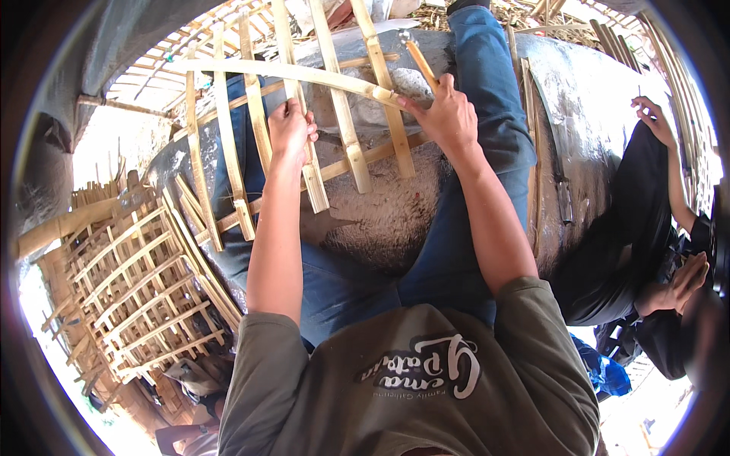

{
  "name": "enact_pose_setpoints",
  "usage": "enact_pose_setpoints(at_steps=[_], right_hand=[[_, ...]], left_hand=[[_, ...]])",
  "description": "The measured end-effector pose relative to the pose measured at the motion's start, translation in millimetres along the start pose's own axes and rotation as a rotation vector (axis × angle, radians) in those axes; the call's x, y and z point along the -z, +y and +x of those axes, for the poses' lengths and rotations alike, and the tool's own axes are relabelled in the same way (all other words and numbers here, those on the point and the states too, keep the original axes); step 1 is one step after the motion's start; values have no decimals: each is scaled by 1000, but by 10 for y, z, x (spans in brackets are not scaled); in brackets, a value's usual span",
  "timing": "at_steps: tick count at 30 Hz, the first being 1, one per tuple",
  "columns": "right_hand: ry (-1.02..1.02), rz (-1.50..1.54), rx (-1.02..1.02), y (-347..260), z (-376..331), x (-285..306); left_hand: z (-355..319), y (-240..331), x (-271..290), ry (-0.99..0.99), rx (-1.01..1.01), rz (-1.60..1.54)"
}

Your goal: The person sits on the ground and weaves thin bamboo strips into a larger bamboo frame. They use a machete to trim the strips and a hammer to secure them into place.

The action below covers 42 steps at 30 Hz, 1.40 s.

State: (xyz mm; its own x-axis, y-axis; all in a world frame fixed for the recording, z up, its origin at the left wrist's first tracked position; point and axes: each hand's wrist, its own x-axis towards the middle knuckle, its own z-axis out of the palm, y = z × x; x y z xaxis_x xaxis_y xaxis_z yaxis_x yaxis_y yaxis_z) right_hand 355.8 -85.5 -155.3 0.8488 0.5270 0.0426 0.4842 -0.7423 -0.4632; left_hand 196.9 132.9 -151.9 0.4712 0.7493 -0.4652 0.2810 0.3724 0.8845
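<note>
A lattice of pale bamboo slats [332, 83] lies before me across my thighs, long slats crossing thinner rails. My left hand [290, 131] is closed in a curled grip over one long slat; what its fingers hold is hidden. In my right hand [447, 118] is a hammer, its wooden handle [423, 67] angled away and its shiny metal head [408, 38] at the far end. The right thumb touches the right end of a bamboo strip [304, 74] that lies crosswise over the slats.
Under the lattice is a large, dark, worn surface [380, 224]. A long-bladed knife [561, 178] rests on it to the right. Finished-looking bamboo lattices [141, 292] are stacked at left. Another person in dark clothes sits at the right, one hand [655, 120] raised. Bamboo scraps [525, 15] litter the far side.
</note>
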Motion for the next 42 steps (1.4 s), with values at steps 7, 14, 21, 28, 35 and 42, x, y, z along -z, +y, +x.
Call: enact_pose_setpoints(at_steps=[7,14,21,28,35,42], right_hand=[[35,-74,-16,-33,7,-16],[5,-51,-66,-41,-7,-31],[-13,-108,-91,32,33,-18],[-125,-18,-182,-81,36,58],[-74,-20,-142,-52,24,57],[-118,-8,-145,-102,40,106]], left_hand=[[59,-33,5,9,26,-26],[41,-19,-18,125,-128,377],[-273,281,-570,251,-599,1183],[378,0,-737,123,-620,1360],[581,10,-704,92,-724,1449],[462,156,-629,124,-568,1581]])
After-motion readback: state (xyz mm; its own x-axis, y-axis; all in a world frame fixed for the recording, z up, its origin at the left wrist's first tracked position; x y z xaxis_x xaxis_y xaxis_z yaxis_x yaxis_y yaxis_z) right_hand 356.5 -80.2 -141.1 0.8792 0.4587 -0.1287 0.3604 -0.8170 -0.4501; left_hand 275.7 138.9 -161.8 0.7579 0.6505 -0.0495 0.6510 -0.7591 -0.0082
